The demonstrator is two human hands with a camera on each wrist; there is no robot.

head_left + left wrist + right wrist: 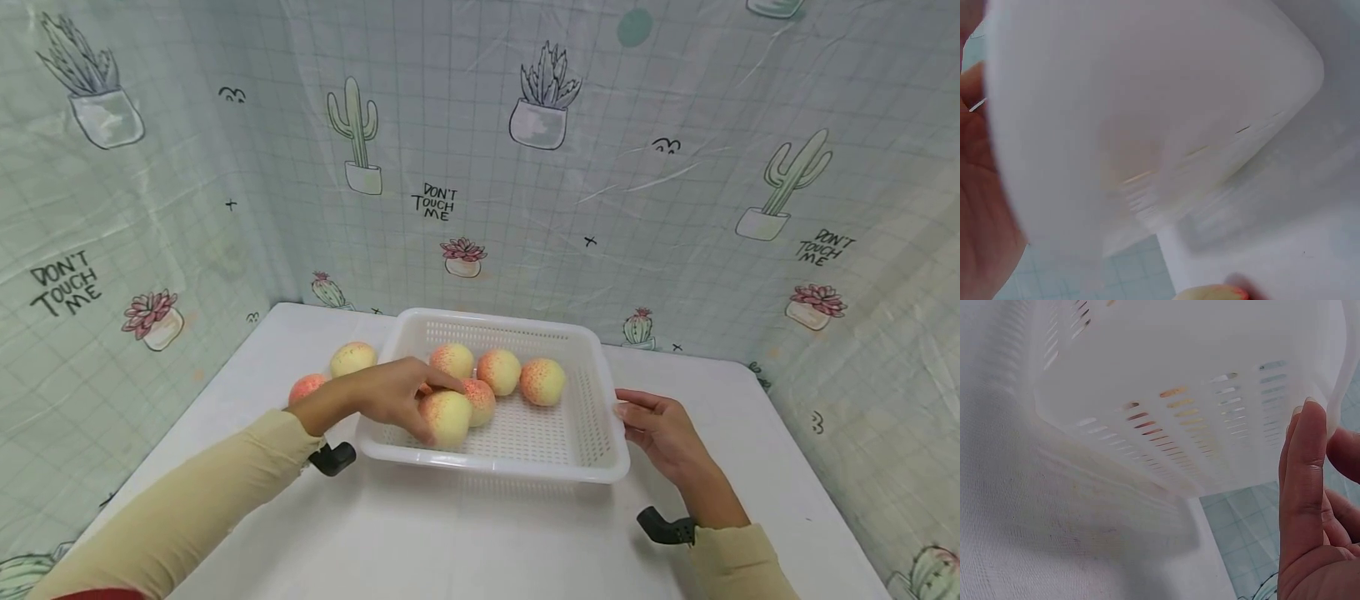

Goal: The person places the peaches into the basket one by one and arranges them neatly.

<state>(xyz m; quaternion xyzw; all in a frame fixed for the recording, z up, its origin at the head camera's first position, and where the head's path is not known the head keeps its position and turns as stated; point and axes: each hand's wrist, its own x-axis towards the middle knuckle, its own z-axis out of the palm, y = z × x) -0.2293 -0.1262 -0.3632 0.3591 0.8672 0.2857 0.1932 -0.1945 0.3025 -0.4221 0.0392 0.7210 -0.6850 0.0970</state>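
A white plastic basket (517, 467) with slotted walls stands on the table, several yellow-and-red peaches in it. My left hand (393, 396) reaches over the basket's left rim and grips a pale yellow peach (447, 421) near the front left corner, thumb in front and fingers behind. Other peaches, such as a speckled one (543, 382) and one behind it to the left (498, 372), sit toward the back. At the right side, my right hand (663, 433) pinches the basket's rim. In the right wrist view its fingers (1304, 481) lie along the outer wall.
Outside the basket on the left lie a yellow peach (352, 358) and a redder peach (307, 388), the latter partly behind my left forearm. A patterned cloth (480, 167) with cactus drawings rises behind the white table (480, 542) and along both sides.
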